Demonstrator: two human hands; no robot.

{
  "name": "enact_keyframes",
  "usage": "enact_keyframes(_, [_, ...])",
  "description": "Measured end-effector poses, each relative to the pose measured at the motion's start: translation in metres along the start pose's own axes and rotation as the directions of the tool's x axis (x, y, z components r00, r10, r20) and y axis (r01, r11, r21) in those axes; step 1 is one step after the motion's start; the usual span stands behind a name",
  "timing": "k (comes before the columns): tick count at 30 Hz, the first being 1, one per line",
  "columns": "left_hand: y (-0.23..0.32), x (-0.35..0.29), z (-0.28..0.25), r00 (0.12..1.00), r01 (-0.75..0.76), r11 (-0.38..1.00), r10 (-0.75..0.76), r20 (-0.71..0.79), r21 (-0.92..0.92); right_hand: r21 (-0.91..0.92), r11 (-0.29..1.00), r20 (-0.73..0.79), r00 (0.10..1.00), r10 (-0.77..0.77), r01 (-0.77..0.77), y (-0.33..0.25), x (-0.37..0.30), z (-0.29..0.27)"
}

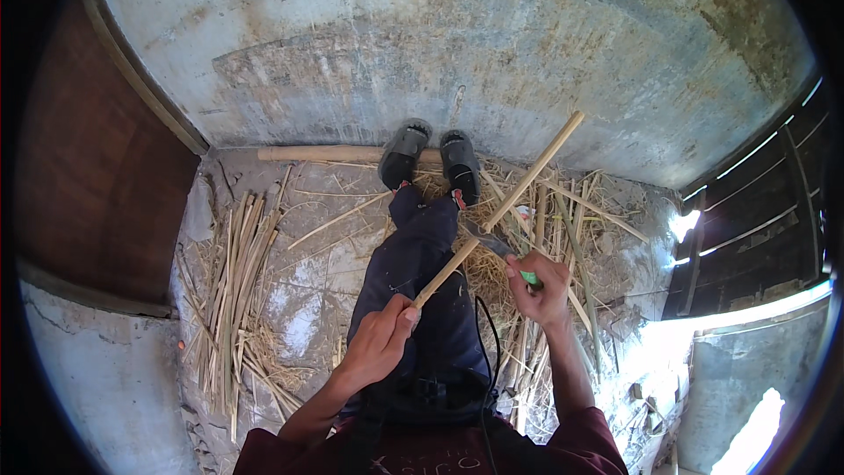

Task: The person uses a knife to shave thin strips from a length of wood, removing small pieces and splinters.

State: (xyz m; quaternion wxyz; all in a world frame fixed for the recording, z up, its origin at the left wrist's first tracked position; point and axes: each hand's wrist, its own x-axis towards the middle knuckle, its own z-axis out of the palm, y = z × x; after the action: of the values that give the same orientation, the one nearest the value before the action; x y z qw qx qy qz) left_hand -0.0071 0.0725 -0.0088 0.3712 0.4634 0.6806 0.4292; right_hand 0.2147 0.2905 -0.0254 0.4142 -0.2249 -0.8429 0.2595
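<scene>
My left hand is closed round the lower end of a pale bamboo strip, which slants up and away to the right above my legs. In my right hand is a knife with a green handle, part of which shows between the fingers. Its dark blade lies against the strip near the middle of the strip's length. The blade's edge is too small to make out. Below the strip are my outstretched legs in dark trousers.
A bundle of split bamboo strips lies on the floor at the left. More strips and shavings lie to the right of my legs. A stained wall stands beyond my shoes. A black cable hangs near my lap.
</scene>
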Motion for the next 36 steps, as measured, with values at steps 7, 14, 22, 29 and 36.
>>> enact_keyframes(7, [0.006, 0.006, 0.006, 0.999, -0.050, 0.998, 0.050, 0.006, 0.039, 0.091, 0.980, 0.157, 0.969, -0.188, 0.176, -0.033, -0.001, 0.020])
enact_keyframes(14, [0.015, 0.003, 0.007, 0.996, -0.087, 0.996, 0.088, 0.034, -0.034, 0.111, 0.973, 0.154, 0.963, -0.219, 0.203, -0.049, -0.002, 0.026])
enact_keyframes(22, [0.016, -0.001, 0.008, 0.996, -0.075, 0.997, 0.077, 0.054, -0.035, 0.146, 0.961, 0.140, 0.956, -0.257, 0.237, -0.052, -0.004, 0.023])
enact_keyframes(29, [0.022, -0.002, 0.004, 0.996, -0.064, 0.997, 0.065, 0.056, -0.031, 0.117, 0.960, 0.039, 0.965, -0.261, 0.255, -0.037, 0.001, 0.016])
enact_keyframes(36, [0.019, -0.005, -0.001, 0.996, -0.070, 0.997, 0.071, 0.053, -0.016, 0.089, 0.965, -0.017, 0.969, -0.248, 0.248, -0.007, -0.001, 0.011])
